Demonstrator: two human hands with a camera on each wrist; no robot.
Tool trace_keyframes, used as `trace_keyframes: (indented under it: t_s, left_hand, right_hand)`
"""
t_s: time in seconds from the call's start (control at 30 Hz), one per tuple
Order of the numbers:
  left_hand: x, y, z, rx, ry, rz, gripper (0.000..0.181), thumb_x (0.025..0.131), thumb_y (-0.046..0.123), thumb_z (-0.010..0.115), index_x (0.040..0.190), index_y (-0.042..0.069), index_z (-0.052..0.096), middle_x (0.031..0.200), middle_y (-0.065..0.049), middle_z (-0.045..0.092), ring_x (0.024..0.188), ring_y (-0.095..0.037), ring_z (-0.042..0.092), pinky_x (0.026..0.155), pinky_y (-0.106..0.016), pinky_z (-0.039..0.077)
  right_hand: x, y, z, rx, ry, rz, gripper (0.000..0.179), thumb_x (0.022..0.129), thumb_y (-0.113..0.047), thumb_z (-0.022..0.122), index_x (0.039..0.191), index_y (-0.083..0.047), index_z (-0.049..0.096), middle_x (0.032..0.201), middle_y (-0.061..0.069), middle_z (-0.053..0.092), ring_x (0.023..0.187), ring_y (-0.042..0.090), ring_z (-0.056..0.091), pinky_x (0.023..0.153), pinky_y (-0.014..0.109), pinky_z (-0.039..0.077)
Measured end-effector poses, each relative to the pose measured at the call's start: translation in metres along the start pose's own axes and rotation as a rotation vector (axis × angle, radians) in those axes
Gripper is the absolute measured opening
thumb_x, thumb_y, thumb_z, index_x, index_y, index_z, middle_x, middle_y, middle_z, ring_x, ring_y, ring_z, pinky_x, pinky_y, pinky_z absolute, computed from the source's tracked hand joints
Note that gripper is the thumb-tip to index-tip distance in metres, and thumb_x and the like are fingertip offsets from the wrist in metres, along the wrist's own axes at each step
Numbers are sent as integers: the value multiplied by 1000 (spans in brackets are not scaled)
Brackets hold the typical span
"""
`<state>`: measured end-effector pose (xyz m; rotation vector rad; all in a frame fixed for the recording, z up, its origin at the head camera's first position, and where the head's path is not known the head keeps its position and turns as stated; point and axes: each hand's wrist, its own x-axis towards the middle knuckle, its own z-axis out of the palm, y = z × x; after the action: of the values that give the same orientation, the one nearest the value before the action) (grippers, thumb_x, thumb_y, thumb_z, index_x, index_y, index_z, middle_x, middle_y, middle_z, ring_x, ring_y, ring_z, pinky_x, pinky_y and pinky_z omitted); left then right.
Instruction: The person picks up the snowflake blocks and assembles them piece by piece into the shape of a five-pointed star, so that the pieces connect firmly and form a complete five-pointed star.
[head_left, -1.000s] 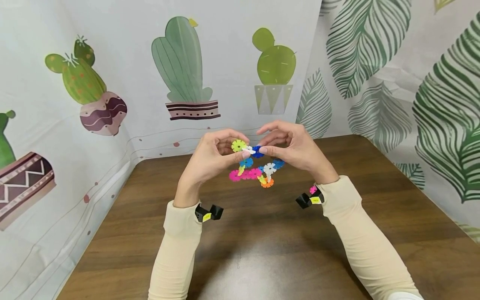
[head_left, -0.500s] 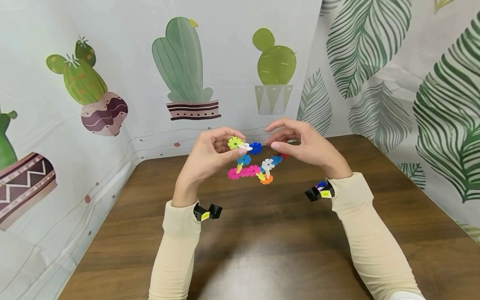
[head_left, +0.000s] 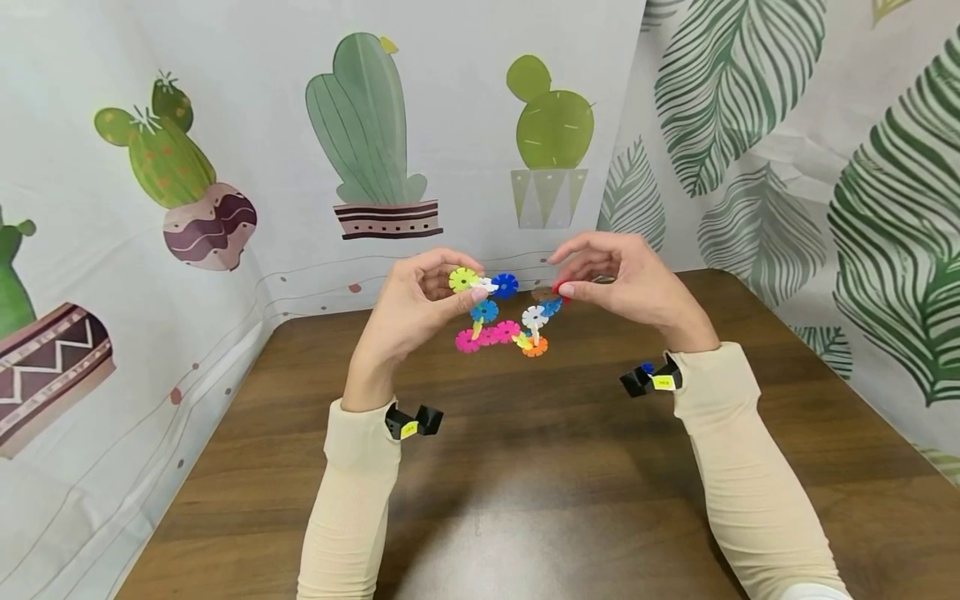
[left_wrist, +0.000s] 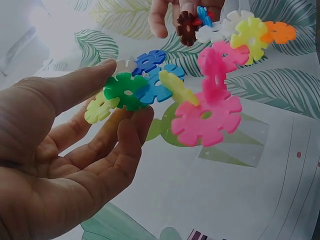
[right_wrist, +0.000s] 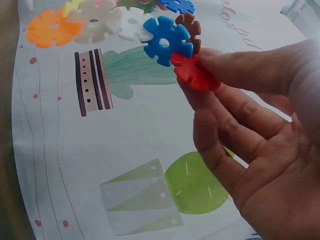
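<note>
A chain of colourful flower-shaped interlocking discs hangs in a U between both hands, above the table. My left hand (head_left: 420, 304) pinches its left end by the white disc (head_left: 486, 284) and the green disc (left_wrist: 126, 91). The yellow-green disc (head_left: 462, 280) and the dark blue disc (head_left: 506, 286) stick out there. Pink discs (head_left: 489, 336) and an orange disc (head_left: 536, 347) form the low part. My right hand (head_left: 633, 279) pinches the red disc (right_wrist: 195, 74) between thumb and fingers. Beside it are a brown disc (right_wrist: 189, 31) and a blue disc (right_wrist: 167, 41).
The brown wooden table (head_left: 480, 467) lies below the hands. Behind it hangs a white cloth (head_left: 465, 125) printed with cacti and leaves. Small black cameras sit on the left wrist (head_left: 415, 421) and right wrist (head_left: 651, 380).
My right hand has left the dark blue disc, moved right and taken hold of the red disc. The left hand keeps its pinch and has shifted slightly up and left.
</note>
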<state>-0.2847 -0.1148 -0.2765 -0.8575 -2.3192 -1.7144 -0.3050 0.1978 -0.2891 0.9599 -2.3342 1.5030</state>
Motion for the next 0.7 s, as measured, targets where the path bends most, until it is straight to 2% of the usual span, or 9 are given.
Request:
trace_keyframes:
  t_s: [0.1,0.27,0.4,0.53,0.63,0.7]
  left_hand:
    - [0,0,-1,-2,-2,-14,28,93,12,86,118,7,75,93,2,76,72,-17,66,67,-24,53]
    - [2,-4,3,5,-26,-55,26,94,14,85,117,10,74,99,0,77,77,-15,67,69,-25,52]
    - [6,-8,9,-8,-55,-84,28,94,14,83,119,10,72,111,-3,78,96,-19,75,81,-29,58]
    - [8,-11,12,2,-46,-107,28,96,19,82,122,11,72,120,-6,78,113,-26,77,92,-35,59]
    - [12,-19,14,29,-30,-143,28,98,24,80,122,13,72,119,-7,78,113,-28,77,92,-36,56]
    - [16,-31,18,48,-21,-173,25,100,25,78,122,14,72,117,-7,79,109,-28,76,90,-36,56]
  right_hand:
    - [-2,-2,-2,28,71,1,29,92,-2,83,119,-9,74,97,-1,83,86,15,80,74,25,60]
    - [-3,-6,-5,139,182,-34,27,90,4,83,114,-6,75,94,-2,82,83,16,80,73,23,62]
    - [-5,-7,-9,173,257,-73,26,88,6,84,112,-1,75,92,-3,82,80,13,80,71,20,61]
    - [-7,-8,-15,159,323,-97,26,87,8,83,110,5,74,89,-4,82,79,12,79,71,18,60]
    - [-8,-8,-19,172,361,-109,24,86,9,84,109,5,74,89,-4,83,78,11,79,71,17,60]
    - [-8,-7,-21,205,390,-128,24,86,10,84,108,5,75,89,-3,83,78,12,79,71,17,60]
